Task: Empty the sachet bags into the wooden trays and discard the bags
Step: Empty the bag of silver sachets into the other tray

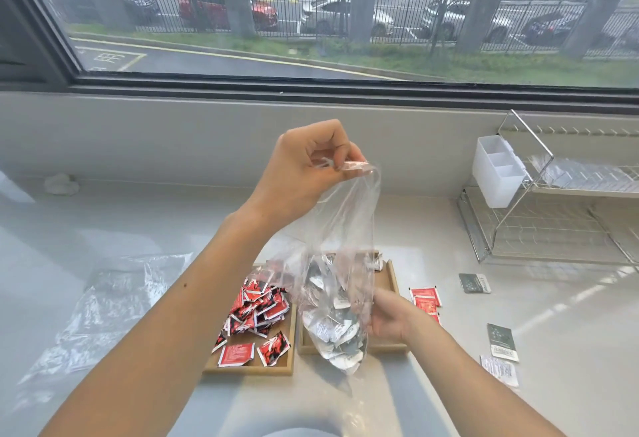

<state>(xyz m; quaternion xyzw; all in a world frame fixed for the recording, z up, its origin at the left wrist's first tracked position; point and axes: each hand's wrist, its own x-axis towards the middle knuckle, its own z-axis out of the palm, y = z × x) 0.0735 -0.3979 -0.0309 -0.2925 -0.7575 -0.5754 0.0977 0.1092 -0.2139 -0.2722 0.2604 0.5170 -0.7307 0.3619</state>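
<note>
My left hand [304, 167] pinches the top of a clear plastic bag [345, 229] and holds it up above the counter. Grey-and-white sachets [337, 333] fill the bag's bottom, which hangs over the right wooden tray [387, 277]. My right hand [387, 315] grips the bag's lower right side. The left wooden tray [249, 369] holds a pile of red-and-black sachets [257, 312].
An empty clear bag [103, 305] lies flat on the counter at the left. Loose red sachets [425, 298] and dark green sachets [503, 341] lie right of the trays. A wire dish rack [553, 222] with a white caddy [496, 170] stands at the back right.
</note>
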